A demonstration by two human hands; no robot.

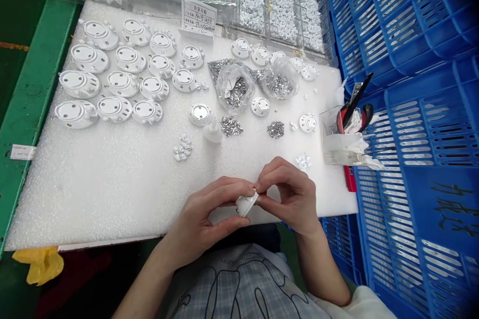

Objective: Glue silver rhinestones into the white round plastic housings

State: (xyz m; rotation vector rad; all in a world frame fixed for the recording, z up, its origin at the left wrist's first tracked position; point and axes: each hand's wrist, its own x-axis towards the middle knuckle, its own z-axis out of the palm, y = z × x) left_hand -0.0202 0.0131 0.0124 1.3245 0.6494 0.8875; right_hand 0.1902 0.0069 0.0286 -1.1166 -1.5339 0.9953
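Observation:
My left hand (211, 217) grips a small white oval plastic part (246, 204) by its edges, thumb below and fingers above, tilted over the front edge of the table. At its upper right edge, my right hand (290, 194) has thumb and forefinger pinched together. Whatever sits between those fingertips is too small or hidden to make out. Beyond my hands lie loose piles of small metal pieces (231, 126) and a small pile of white pieces (183, 148). A translucent squeeze bottle (212, 131) stands near them.
Similar white oval parts (121, 83) lie in rows at the left. Opened plastic bags of metal pieces (235, 90) rest mid-table. Divided clear trays (280, 5) of white pieces and a paper sign (198, 17) stand behind. At right are a tool holder (333, 147) and blue crates (411, 134).

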